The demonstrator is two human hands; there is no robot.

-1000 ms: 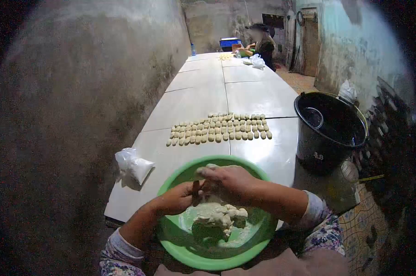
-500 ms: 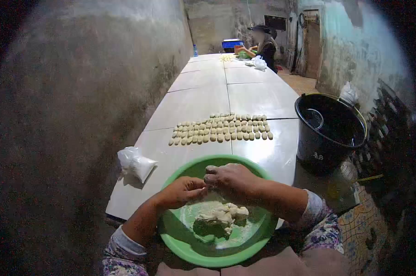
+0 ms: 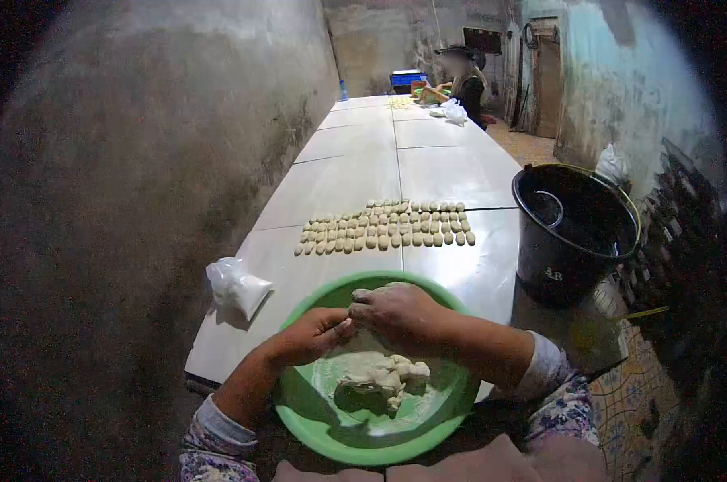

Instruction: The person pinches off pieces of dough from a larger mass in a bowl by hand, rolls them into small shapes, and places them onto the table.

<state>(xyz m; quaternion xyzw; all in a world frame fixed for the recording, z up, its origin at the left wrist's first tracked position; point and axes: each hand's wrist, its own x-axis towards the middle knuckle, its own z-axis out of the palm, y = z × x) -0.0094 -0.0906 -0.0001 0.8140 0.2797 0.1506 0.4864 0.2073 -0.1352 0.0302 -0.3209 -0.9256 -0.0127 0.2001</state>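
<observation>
A green basin (image 3: 307, 422) holds a torn lump of pale dough (image 3: 379, 376), with white flour dusted around it. Above the far part of the basin my two hands meet, fingertip to fingertip. My left hand (image 3: 315, 333) is closed, thumb and fingers pinched together. Flour coats the knuckles of my right hand (image 3: 395, 309), whose fingers curl inward against the left fingertips. Whatever sits between the fingers is hidden. Beyond the basin, several rows of small oval dough pieces (image 3: 383, 229) lie on the white tabletop (image 3: 331, 185).
A clear plastic bag of white powder (image 3: 239, 287) rests left of the basin. On the right stands a large black bucket (image 3: 556, 249). At the table's far end a person (image 3: 464, 84) sits near a blue crate (image 3: 409, 79). A bare wall (image 3: 162, 161) runs along the left.
Both hands have shifted slightly left and stay together over the basin, with small finger movements. The dough lump and the rows of pieces look the same.
</observation>
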